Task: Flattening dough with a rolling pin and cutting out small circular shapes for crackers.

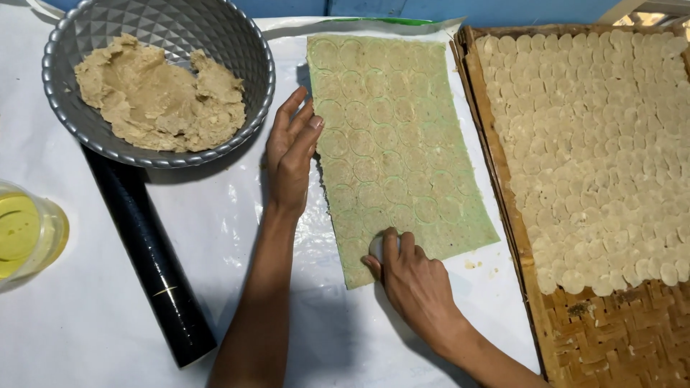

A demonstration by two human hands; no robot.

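Just under right-hand fingers: cutter.

No packages, labels, signs or screens in view; none on the white-covered table, none at the frame edges. Nothing printed is visible anywhere.

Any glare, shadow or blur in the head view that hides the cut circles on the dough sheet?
Head view: sharp overall; soft glare on the white plastic table cover beside the black rolling pin; the left hand casts a shadow along the thin greenish dough sheet; circle outlines stay legible; the right hand hides the round white cutter.
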